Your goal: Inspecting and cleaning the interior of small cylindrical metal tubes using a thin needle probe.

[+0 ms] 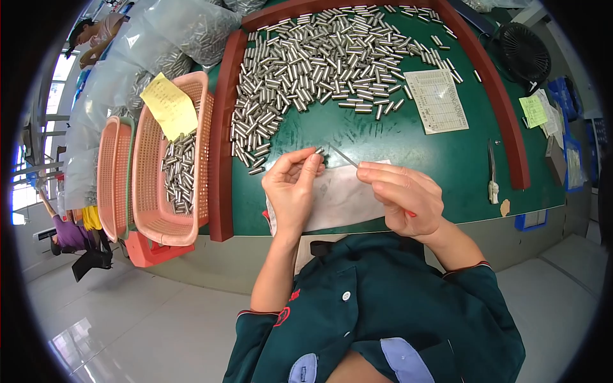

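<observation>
My left hand [292, 185] is closed, pinching a small shiny metal cylinder [320, 151] between thumb and fingertips. My right hand [408, 196] grips a thin grey metal tool, perhaps a slim file [343, 156], whose tip points toward the cylinder, close to it; a red bit shows at the palm. Beneath both hands a whitish cloth [348, 207] lies at the front edge of the green table [383, 143]. Beyond them spreads a large heap of similar metal cylinders [306, 64]. Whether the held cylinder is hollow is too small to tell.
Red-brown rails [221, 140] border the table. At left stand a pink basket [148, 191] with cylinders and a yellow note, an empty-looking pink basket [113, 185], and plastic bags [198, 32] of parts. At right are a printed sheet [436, 101], another slim tool [491, 169] and a black fan [523, 51].
</observation>
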Demonstrator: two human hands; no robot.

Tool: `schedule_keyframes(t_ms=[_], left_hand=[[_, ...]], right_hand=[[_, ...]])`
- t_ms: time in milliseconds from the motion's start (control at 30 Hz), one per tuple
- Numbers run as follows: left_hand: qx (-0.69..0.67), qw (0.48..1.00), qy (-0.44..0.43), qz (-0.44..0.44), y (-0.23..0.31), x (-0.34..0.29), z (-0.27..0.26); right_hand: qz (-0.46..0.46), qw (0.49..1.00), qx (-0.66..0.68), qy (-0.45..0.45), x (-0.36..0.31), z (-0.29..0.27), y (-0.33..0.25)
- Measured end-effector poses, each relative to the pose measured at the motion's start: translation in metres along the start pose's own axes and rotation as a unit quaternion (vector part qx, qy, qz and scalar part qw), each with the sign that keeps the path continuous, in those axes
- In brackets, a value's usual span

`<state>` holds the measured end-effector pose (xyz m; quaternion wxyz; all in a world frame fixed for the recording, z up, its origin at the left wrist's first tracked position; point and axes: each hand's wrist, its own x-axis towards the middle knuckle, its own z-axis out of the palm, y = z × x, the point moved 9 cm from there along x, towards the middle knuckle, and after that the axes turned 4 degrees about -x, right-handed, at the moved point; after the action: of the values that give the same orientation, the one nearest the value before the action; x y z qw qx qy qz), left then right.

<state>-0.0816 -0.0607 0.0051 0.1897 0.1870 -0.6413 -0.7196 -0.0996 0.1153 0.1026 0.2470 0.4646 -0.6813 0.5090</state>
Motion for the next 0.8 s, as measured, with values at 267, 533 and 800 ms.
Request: schedule_keyframes(t_ms=[267,533,800], left_hand=[[-0.006,1.000,-0.011,-0.009,-0.002,0.000,0.001],[0.005,1.000,-0.011,-0.007,-0.003,-0.001,0.003],[0.054,0.995,-0.044,0.070,0.008,-0.005,0.009]], right_hand=[[0.018,1.000,0.016,0.020,-0.001,0.000,0.005],[0.027,0.999,0.020,0.019,-0.001,0.001,0.006],[0.010,1.000,0.025,-0.003,-0.005,0.006,0.002]])
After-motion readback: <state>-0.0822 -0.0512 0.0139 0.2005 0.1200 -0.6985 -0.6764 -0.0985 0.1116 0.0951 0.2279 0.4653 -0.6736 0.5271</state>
